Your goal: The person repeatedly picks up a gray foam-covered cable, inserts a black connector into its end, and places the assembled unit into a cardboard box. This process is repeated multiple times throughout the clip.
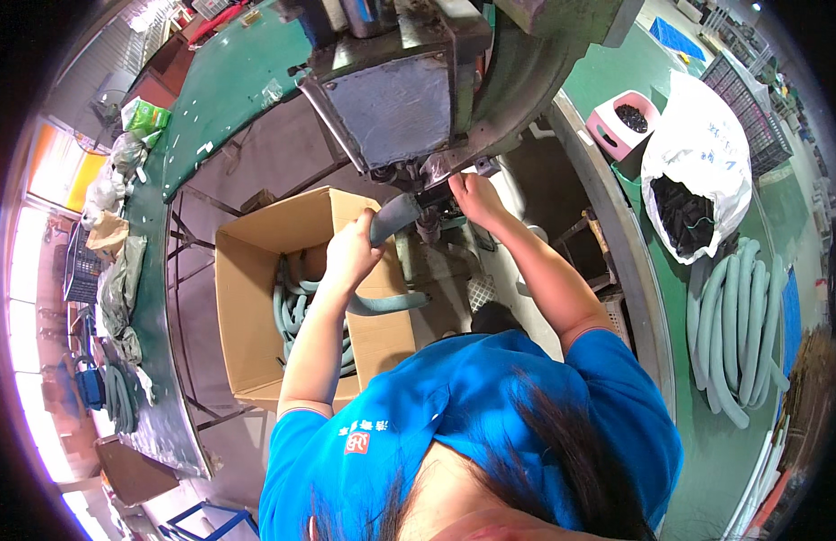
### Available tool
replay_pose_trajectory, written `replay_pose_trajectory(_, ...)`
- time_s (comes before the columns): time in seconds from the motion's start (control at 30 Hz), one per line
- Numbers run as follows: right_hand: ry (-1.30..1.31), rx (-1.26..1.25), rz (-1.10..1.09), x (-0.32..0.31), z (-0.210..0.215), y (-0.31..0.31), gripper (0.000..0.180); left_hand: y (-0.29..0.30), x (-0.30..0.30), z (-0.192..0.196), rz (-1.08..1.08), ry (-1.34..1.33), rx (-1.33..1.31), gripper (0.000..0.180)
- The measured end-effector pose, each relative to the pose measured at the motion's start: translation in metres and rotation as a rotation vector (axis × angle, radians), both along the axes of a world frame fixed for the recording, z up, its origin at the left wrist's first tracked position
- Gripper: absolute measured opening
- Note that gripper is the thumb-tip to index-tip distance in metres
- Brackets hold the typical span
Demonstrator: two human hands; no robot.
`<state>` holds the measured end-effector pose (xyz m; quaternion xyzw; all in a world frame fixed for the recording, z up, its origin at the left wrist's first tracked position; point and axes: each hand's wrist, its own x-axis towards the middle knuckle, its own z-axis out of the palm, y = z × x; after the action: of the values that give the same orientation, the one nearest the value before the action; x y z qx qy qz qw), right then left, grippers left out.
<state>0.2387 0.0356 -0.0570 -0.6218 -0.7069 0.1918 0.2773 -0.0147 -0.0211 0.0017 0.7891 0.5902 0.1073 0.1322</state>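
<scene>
Left hand [350, 254] clenched around a grey-green hose [392, 219], gripping it just short of the end that meets the machine; rest of that hose curving down and right across the front of the cardboard box [255, 298]. Right hand [472, 194] up against the underside of the grey metal machine [409, 99], fingers curled at the small fitting there, just right of the hose end; cannot tell whether pinching something or only pressing. Both hands near each other, below the machine head, far from the body. More hoses of the same colour coiled inside the open box [293, 311], left of the left forearm. Well apart on the right, a bundle of similar hoses [738, 325] lying on the green table [697, 451], a white sack of dark parts [697, 162] beyond it, and a pink tub [621, 126] with dark pieces farther still. Blue shirt [454, 424] filling the near edge
</scene>
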Motion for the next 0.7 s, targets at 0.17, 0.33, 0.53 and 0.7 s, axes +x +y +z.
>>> replay_pose_trajectory(0.17, 0.157, 0.038, -0.034, -0.006, 0.000, -0.004, 0.068, 0.004, -0.007, -0.002, -0.035, -0.024, 0.010, 0.047)
replay_pose_trajectory(0.33, 0.203, 0.012, -0.011, -0.007, 0.005, -0.006, 0.068, 0.007, -0.011, -0.009, -0.037, -0.018, -0.004, 0.053)
replay_pose_trajectory(0.53, 0.159, -0.005, 0.028, -0.004, 0.007, -0.010, 0.068, 0.004, -0.010, -0.007, -0.041, -0.034, 0.044, 0.051)
replay_pose_trajectory(0.7, 0.117, 0.037, -0.014, -0.007, 0.009, -0.014, 0.067, 0.004, -0.010, -0.009, -0.044, -0.035, 0.054, 0.052)
